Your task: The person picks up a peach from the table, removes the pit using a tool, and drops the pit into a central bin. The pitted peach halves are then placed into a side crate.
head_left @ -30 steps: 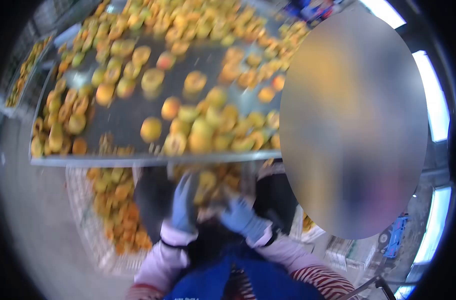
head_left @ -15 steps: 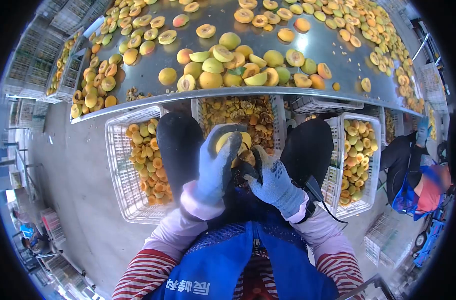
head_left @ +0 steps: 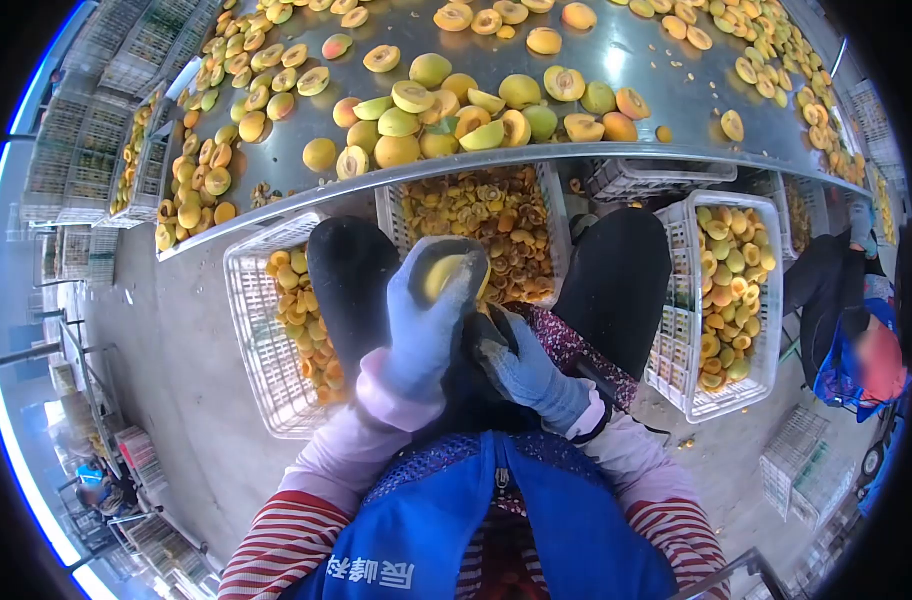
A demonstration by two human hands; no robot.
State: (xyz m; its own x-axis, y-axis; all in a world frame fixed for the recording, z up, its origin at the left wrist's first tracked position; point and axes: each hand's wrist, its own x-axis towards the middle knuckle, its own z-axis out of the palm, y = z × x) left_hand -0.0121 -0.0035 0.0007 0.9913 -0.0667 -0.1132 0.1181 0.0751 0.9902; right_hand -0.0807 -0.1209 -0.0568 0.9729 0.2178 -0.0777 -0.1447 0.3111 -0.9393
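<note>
In my gloved left hand (head_left: 418, 325) is a yellow peach (head_left: 442, 277), with the fingers wrapped round it over my lap. My gloved right hand (head_left: 532, 370) is closed just below and to the right, its dark fingertips close to the peach; whatever lies between them is hidden. Beyond both hands, a crate (head_left: 387, 215) between my knees holds brownish scraps and cut pieces. Peach halves and whole-looking peaches (head_left: 397, 151) are heaped along the near edge of the metal table (head_left: 306, 120).
White crates of peach halves stand beside my left knee (head_left: 266, 350) and right knee (head_left: 688, 330). At the far right sits another person (head_left: 846, 350) in a blue vest. Stacked crates (head_left: 86, 150) line the left side. A patterned cloth (head_left: 586, 345) lies by my right thigh.
My right hand has turned and drawn slightly down and right, and its fingertips show less. The left hand still holds the peach. The whole view has shifted a little.
</note>
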